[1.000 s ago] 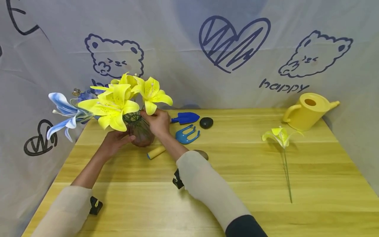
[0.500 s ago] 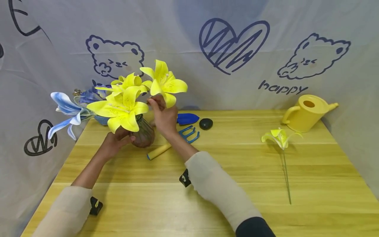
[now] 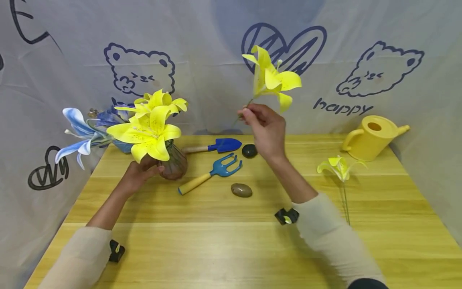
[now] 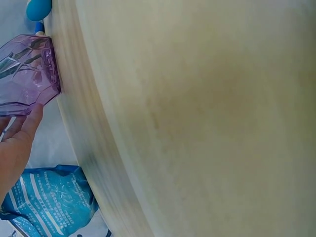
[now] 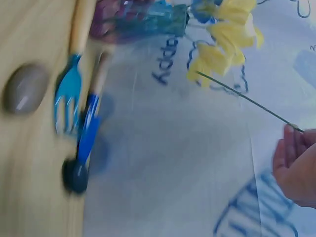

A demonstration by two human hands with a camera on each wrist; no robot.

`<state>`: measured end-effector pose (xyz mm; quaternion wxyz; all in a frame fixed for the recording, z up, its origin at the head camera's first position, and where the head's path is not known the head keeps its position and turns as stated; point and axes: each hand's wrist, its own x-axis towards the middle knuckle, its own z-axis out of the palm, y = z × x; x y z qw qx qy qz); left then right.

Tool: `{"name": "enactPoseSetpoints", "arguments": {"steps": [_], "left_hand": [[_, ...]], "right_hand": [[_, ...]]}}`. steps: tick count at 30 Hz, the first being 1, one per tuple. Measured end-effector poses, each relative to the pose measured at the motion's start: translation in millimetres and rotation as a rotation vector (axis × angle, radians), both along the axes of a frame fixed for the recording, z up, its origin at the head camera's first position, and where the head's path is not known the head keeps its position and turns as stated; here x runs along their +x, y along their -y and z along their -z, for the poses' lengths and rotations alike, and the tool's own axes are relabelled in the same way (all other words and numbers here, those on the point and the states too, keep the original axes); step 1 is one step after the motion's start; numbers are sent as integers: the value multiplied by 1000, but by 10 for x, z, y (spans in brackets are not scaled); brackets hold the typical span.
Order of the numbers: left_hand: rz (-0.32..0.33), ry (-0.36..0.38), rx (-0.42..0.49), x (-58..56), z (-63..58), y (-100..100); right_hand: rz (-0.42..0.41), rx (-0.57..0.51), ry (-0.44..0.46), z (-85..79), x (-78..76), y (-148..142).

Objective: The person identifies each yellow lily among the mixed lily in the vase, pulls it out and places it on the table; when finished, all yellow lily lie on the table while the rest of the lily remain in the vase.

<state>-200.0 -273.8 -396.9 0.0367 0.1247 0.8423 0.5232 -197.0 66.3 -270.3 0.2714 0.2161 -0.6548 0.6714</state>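
Moved to two o'clock of vase (image 3: 175, 165): yellow lily (image 3: 271, 78), stem (image 5: 249, 101) pinched in fingers of right hand (image 3: 268, 130). Left hand (image 3: 138, 174): fingers grasping vase. Lily presumably light, soft-petalled; best held mid-stem.

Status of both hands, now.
Left hand: closed, holding the vase.
Right hand: closed, pinching one yellow lily clear of the vase.

A light-blue hand fork (image 3: 218, 167) with 3 tines and a yellow wooden handle lies on the yellow wood-grain desk (image 3: 202, 249). Behind the fork lies a dark-blue trowel (image 3: 226, 145) with a pale handle. Near its tines sits a round black stone (image 3: 249, 151); in front and to its right, an oval brown stone (image 3: 241, 190). Well right of the fork stands a yellow watering can (image 3: 371, 138).
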Motion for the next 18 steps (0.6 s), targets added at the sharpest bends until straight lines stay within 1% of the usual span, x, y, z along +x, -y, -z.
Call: {"name": "enactPoseSetpoints", "arguments": {"steps": [2, 4, 6, 10, 12, 15, 18], "left_hand": [[2, -11, -19, 2, -6, 4], [-4, -17, -36, -25, 30, 37], [-8, -24, -38, -51, 71, 71], [-14, -28, -35, -96, 144, 104], [-17, -30, -32, -102, 154, 96], [-25, -30, -39, -107, 165, 80], [-38, -19, -38, -103, 170, 68]], "right_hand": [[4, 65, 59, 46, 82, -257], [10, 137, 120, 150, 144, -519], [34, 220, 195, 276, 208, -763], [125, 445, 350, 530, 362, -1186], [146, 555, 404, 632, 456, -1355], [132, 687, 456, 781, 587, -1559], [66, 762, 519, 940, 686, -1719]]}}
